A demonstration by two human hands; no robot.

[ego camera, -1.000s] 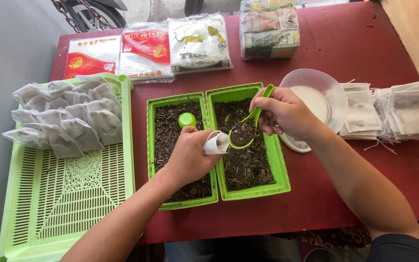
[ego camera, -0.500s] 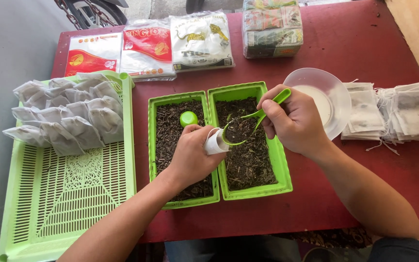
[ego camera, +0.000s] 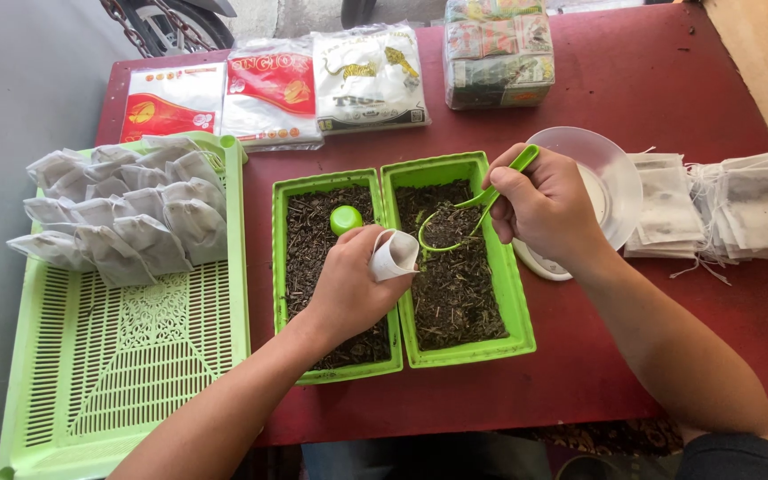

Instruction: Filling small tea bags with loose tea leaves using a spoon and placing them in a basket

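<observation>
Your left hand (ego camera: pixel 348 286) is closed around a small white filter bag (ego camera: pixel 395 255), holding its mouth open over the rim between the two green tubs. Your right hand (ego camera: pixel 542 206) grips the handle of a green scoop (ego camera: pixel 462 220), whose bowl, loaded with dried leaf, sits just beside the bag's mouth. A second ago the scoop was angled down into the right tub (ego camera: pixel 458 258); since then it has come up and levelled toward the bag, while your left hand has barely shifted. The left tub (ego camera: pixel 331 276), also full of dark leaf, has a small green cap (ego camera: pixel 346 219) lying on it. Just right of your right hand sits a clear round dish (ego camera: pixel 611 182) on a white scale, with flat empty bags (ego camera: pixel 722 209) stacked beyond it. On the left, filled bags (ego camera: pixel 117 213) are heaped at the far end of a green slatted tray (ego camera: pixel 126 356). Along the far edge of the red table (ego camera: pixel 651 89) lie printed packets (ego camera: pixel 273 89).
</observation>
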